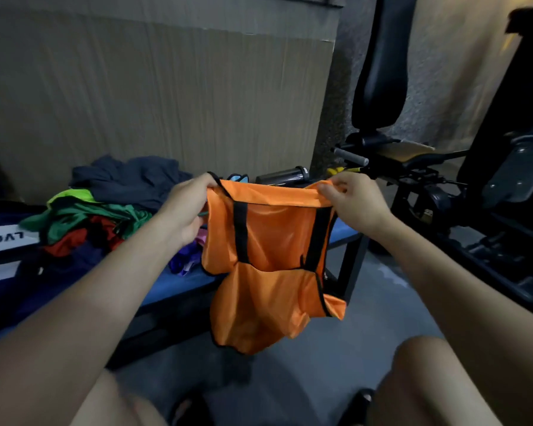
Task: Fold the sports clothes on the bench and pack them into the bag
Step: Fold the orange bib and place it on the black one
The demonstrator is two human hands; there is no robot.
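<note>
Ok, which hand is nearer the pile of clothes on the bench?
Left. The left hand grips the orange vest's corner right beside the pile of clothes; the right hand pinches the vest's other corner, farther from the pile.

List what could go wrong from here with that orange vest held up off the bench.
1. Both hands, left hand and right hand, only pinch the orange vest by its top edge; the slippery fabric could slide free and drop to the floor.
2. Laid down carelessly, it may tangle with the clothes pile.
</note>
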